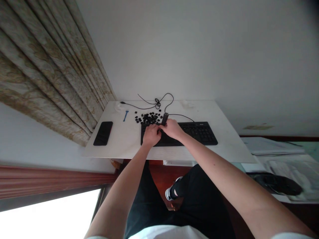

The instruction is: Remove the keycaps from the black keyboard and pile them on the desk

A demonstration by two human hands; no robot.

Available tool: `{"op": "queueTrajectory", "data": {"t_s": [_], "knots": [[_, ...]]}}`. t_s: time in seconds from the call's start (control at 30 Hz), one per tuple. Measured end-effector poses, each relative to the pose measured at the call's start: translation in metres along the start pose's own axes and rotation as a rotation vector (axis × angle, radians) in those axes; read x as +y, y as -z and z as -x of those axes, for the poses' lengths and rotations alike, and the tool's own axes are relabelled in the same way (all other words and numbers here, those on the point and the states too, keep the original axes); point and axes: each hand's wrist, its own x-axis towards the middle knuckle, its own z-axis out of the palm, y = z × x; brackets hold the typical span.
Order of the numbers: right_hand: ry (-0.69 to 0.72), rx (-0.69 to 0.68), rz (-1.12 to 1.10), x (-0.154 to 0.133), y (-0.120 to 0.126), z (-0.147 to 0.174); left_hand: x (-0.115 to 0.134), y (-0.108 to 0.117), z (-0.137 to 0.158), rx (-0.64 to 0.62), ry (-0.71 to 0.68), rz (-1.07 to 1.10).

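Observation:
A black keyboard (199, 133) lies along the front of the white desk, partly covered by my hands and forearms. My right hand (171, 128) is closed around a dark, bar-shaped tool (164, 119), which leans with its upper end sticking out above the fingers. The tool's lower end is hidden between my hands. Over the left part of the keyboard, my left hand (151, 135) has its fingers curled in beside the tool; whatever they hold is hidden. Just behind it, many loose black keycaps (149, 118) are heaped and scattered on the desk.
A black phone (103, 133) lies at the desk's left side, and a small blue tool (126, 116) lies left of the keycaps. A black cable (158, 103) runs loosely along the back. Curtains (62, 49) hang at the left; a wall stands behind the desk.

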Motion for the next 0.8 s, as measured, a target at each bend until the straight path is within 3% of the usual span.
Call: {"op": "queueTrajectory", "data": {"t_s": [0.2, 0.47, 0.6, 0.8], "knots": [[0.081, 0.045, -0.205, 0.015, -0.002, 0.021, 0.002, 0.003, 0.000, -0.049, -0.054, -0.015], [0.159, 0.078, -0.260, 0.016, -0.013, 0.044, 0.000, 0.004, 0.001, -0.066, -0.057, 0.012], [0.127, 0.121, -0.385, 0.017, -0.017, 0.049, 0.000, 0.004, 0.001, -0.069, -0.053, 0.033], [-0.075, 0.083, -0.215, 0.013, -0.003, 0.015, 0.000, 0.004, -0.001, -0.073, -0.052, 0.007]]}}
